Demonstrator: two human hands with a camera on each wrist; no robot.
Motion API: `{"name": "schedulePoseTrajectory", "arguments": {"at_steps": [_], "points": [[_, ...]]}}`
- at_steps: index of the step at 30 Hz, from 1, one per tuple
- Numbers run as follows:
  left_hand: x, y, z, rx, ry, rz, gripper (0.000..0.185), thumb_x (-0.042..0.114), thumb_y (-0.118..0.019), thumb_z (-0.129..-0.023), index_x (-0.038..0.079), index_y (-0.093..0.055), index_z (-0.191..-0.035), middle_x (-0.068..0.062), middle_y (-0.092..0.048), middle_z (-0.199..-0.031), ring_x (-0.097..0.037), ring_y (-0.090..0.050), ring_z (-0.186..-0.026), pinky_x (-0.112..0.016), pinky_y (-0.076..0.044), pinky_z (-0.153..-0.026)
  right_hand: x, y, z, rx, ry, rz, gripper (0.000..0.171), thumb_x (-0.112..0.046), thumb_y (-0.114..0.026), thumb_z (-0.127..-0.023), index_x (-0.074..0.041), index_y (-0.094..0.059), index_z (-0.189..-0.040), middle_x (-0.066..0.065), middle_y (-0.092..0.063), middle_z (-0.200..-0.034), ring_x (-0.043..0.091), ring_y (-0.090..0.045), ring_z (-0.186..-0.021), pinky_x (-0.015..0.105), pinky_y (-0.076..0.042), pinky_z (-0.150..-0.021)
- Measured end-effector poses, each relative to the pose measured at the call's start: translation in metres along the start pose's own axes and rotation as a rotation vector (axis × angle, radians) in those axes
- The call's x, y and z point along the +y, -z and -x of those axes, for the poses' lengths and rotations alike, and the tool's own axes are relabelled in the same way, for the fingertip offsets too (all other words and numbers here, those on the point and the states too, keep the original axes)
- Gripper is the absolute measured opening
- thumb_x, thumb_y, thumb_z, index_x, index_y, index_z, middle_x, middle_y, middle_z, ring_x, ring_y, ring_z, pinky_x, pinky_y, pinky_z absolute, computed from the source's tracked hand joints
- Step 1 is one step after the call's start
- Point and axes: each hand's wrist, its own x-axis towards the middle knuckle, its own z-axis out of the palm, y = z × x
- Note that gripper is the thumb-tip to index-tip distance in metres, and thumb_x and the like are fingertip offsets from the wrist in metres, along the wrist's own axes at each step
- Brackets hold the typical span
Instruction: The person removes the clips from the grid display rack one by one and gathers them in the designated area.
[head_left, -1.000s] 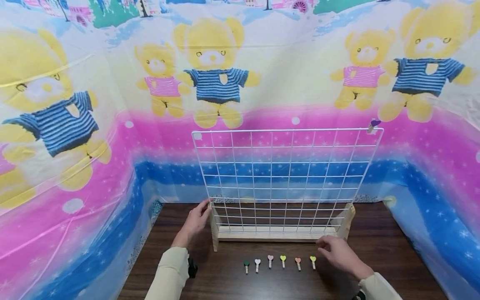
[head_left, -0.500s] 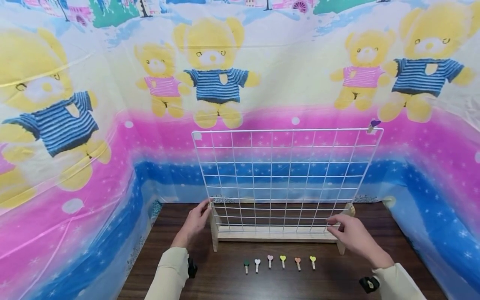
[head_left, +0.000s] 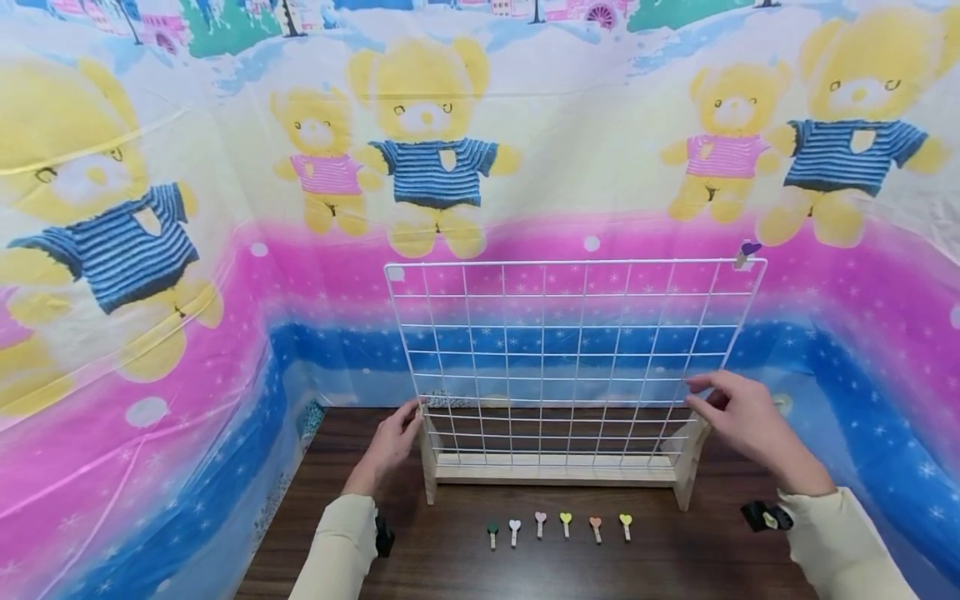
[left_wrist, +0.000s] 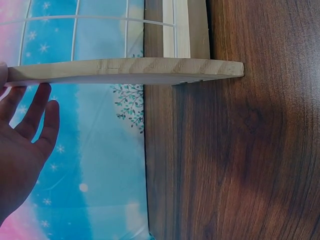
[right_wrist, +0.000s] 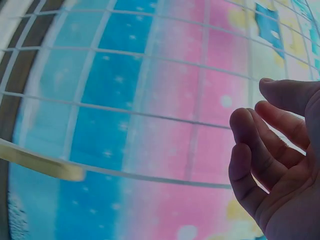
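**Both hands at the white wire grid panel**

Now the left hand (head_left: 387, 447) rests against the left wooden foot (head_left: 428, 467) of the stand, fingers straight and relaxed, gripping nothing; the left wrist view shows the same, fingertips just touching the foot's edge. The right hand (head_left: 742, 417) hovers at the lower right edge of the wire grid panel (head_left: 570, 358), fingers loosely curled with a gap between thumb and forefinger, holding nothing; whether a fingertip touches the wire I cannot tell.

The panel stands upright in its wooden base (head_left: 555, 471) near the back of the dark wood table (head_left: 750, 533). One purple heart clip (head_left: 746, 251) is pinned to its top right corner. Six heart clips (head_left: 558, 525) lie in a row on the table in front of the base, apart from both hands.

As for risk, the panel looks light and sits only in a slot, so a sideways push from the right hand could tilt it or slide the stand. A dropped sleeve could scatter the clips.

No brand, label or legible writing shows anywhere; the backdrop (head_left: 435, 150) carries only teddy bears.
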Motion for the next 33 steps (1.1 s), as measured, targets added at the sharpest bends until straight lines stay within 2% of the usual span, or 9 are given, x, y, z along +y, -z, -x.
{"name": "schedulePoseTrajectory", "arguments": {"at_steps": [8,12,16,19,24,28,33], "points": [[0.002,0.002,0.0,-0.005,0.024,0.012,0.039,0.017,-0.046,-0.102,0.016,-0.046,-0.141,-0.017,-0.053,-0.13,-0.03,-0.051,-0.118,-0.048,-0.045,-0.091,-0.01,0.036,-0.024,0.082,0.003,0.019,0.023,-0.011,-0.071,-0.085,-0.005,-0.068,-0.107,0.007,-0.065,-0.085,0.021,-0.06,-0.072,0.026,-0.047,-0.055],[0.002,0.002,0.0,-0.008,0.028,0.001,0.04,0.017,-0.046,-0.101,0.016,-0.046,-0.141,-0.017,-0.053,-0.13,-0.03,-0.051,-0.117,-0.049,-0.045,-0.09,-0.014,0.051,-0.036,0.136,0.014,0.037,0.025,-0.01,-0.072,-0.085,-0.004,-0.068,-0.109,0.008,-0.063,-0.087,0.022,-0.059,-0.073,0.019,-0.045,-0.059],[0.002,0.002,0.001,-0.011,0.026,-0.002,0.039,0.018,-0.046,-0.102,0.017,-0.046,-0.141,-0.017,-0.052,-0.131,-0.03,-0.051,-0.118,-0.049,-0.045,-0.09,-0.018,0.063,-0.047,0.232,0.024,0.009,0.027,-0.008,-0.072,-0.084,-0.004,-0.069,-0.11,0.009,-0.063,-0.087,0.006,-0.055,-0.07,0.008,-0.039,-0.06],[0.002,0.001,0.001,-0.014,0.026,0.001,0.04,0.019,-0.044,-0.102,0.018,-0.045,-0.142,-0.017,-0.051,-0.133,-0.03,-0.05,-0.119,-0.049,-0.044,-0.09,-0.02,0.072,-0.056,0.304,0.016,-0.035,0.027,-0.01,-0.072,-0.084,-0.004,-0.069,-0.111,0.01,-0.063,-0.088,-0.006,-0.049,-0.07,0.004,-0.036,-0.063],[0.002,0.002,0.003,-0.013,0.037,0.011,0.04,0.019,-0.044,-0.102,0.018,-0.044,-0.142,-0.017,-0.051,-0.134,-0.031,-0.049,-0.12,-0.05,-0.044,-0.091,-0.022,0.082,-0.067,0.367,-0.042,-0.092,0.029,-0.015,-0.071,-0.086,-0.003,-0.068,-0.113,0.01,-0.061,-0.091,-0.009,-0.047,-0.073,0.005,-0.036,-0.066],[0.003,0.002,0.003,-0.016,0.033,0.013,0.04,0.019,-0.045,-0.102,0.019,-0.044,-0.142,-0.016,-0.051,-0.133,-0.03,-0.05,-0.12,-0.049,-0.044,-0.091,-0.023,0.089,-0.075,0.414,-0.075,-0.119,0.029,-0.017,-0.07,-0.087,-0.002,-0.069,-0.112,0.003,-0.061,-0.091,-0.009,-0.049,-0.074,0.005,-0.037,-0.068],[0.002,0.003,0.001,-0.018,0.037,0.012,0.04,0.02,-0.044,-0.102,0.019,-0.044,-0.142,-0.016,-0.051,-0.134,-0.03,-0.049,-0.121,-0.05,-0.043,-0.092,-0.024,0.098,-0.083,0.46,-0.135,-0.137,0.03,-0.019,-0.069,-0.087,-0.001,-0.068,-0.11,-0.017,-0.056,-0.087,-0.007,-0.05,-0.074,0.007,-0.039,-0.069]]}}
